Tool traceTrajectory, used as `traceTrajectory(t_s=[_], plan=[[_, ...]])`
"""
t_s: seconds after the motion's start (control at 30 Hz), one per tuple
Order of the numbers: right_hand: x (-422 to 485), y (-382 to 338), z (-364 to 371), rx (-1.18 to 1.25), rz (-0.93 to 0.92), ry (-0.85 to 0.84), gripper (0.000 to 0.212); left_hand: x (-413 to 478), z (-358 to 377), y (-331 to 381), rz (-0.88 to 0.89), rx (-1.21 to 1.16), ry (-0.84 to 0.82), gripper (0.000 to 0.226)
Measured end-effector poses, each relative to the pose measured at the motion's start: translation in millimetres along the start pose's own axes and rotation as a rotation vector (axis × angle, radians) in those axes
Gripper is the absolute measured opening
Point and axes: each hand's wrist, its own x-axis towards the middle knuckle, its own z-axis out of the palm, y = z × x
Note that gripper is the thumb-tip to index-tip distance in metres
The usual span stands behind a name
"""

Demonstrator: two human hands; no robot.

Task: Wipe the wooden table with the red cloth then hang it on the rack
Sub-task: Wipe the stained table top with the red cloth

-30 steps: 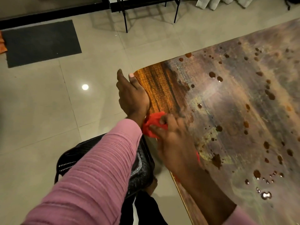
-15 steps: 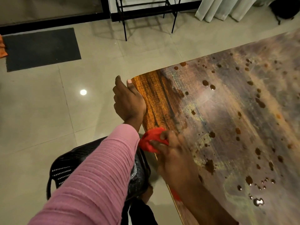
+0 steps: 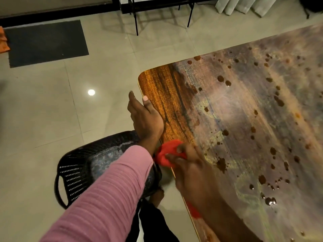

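The wooden table (image 3: 244, 119) fills the right side, dusty and dotted with dark wet spots; a strip along its left edge shows clean orange-brown wood. My right hand (image 3: 190, 166) presses the bunched red cloth (image 3: 166, 154) on the table's left edge, part of the cloth hidden under the hand and a red bit showing lower at the edge. My left hand (image 3: 146, 117) rests flat against the table's left edge, fingers pointing away from me, thumb on the tabletop. At the top stand the black legs of a metal rack (image 3: 162, 16).
A black perforated plastic basket (image 3: 82, 173) sits on the tiled floor beside the table, below my left arm. A dark floor mat (image 3: 45, 42) lies at the far left with an orange cloth (image 3: 3, 41) at its edge. White curtains (image 3: 244, 6) hang at top right.
My right hand has dragged the red cloth toward me along the table's left edge. My left hand has kept its hold on the edge. The view has shifted back.
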Motion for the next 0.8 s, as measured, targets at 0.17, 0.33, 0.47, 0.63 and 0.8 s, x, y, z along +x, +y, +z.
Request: traceTrajectory(t_s=[0.17, 0.33, 0.47, 0.63, 0.8], plan=[[12.3, 30.7, -5.4, 0.005, 0.245, 0.109, 0.049, -3.2, 0.8, -1.9, -0.002, 0.038, 0.073, 0.052], [-13.2, -1.8, -1.9, 0.009, 0.039, 0.017, 0.038, -3.9, -0.6, 0.7, 0.028, 0.061, 0.089, 0.051], [-26.7, 17.5, -4.2, 0.013, 0.034, 0.001, 0.031, -6.6, -3.3, 2.2, 0.055, 0.093, 0.082, 0.052], [-22.0, 40.2, -8.5, 0.087, 0.299, 0.154, 0.039, -5.9, -0.8, -3.0, 0.063, 0.099, 0.105, 0.055], [-49.8, 4.2, -2.3, 0.054, -0.031, 0.05, 0.036, -8.3, 2.6, -3.0, 0.09, 0.105, 0.123, 0.059]])
